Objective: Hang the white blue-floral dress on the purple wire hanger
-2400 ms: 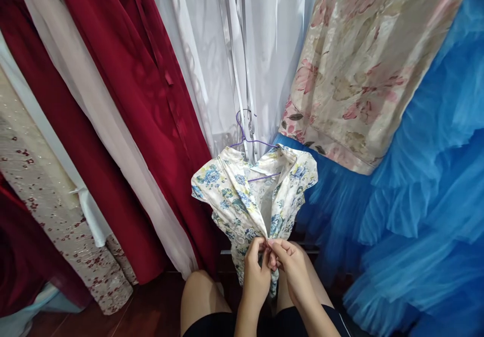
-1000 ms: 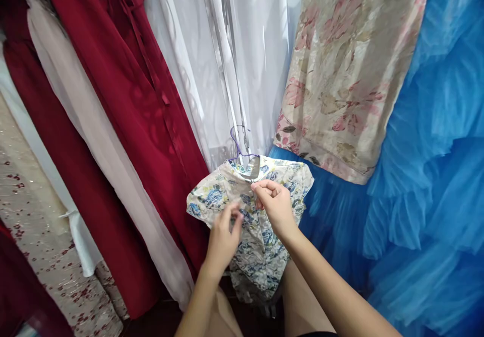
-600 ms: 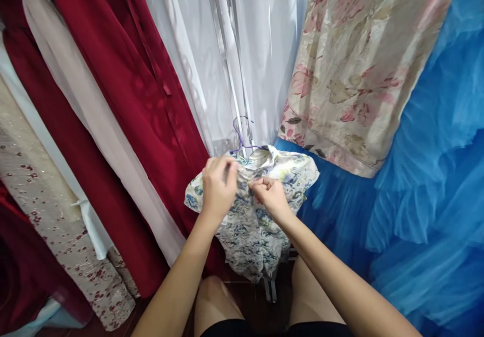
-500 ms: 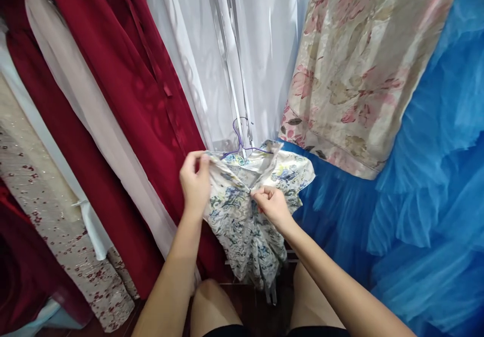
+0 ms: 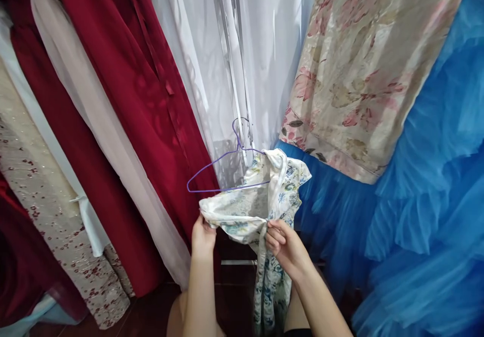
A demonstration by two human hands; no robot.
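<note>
While the left hand (image 5: 203,236) clutches the freed shoulder of a small, soft white dress printed with blue flowers (image 5: 282,191), the right hand (image 5: 286,244) pinches its bunched front. The other shoulder hangs on a thin purple wire hanger (image 5: 227,188). Keeping the cloth slack over the wire's end should prevent snags. Glossy dark red satin gown (image 5: 151,100) and ruffled blue tulle skirt (image 5: 416,201) flank it.

Gap around hanger (image 5: 212,167), red gown (image 5: 151,100) left, blue tulle (image 5: 397,206) right
</note>
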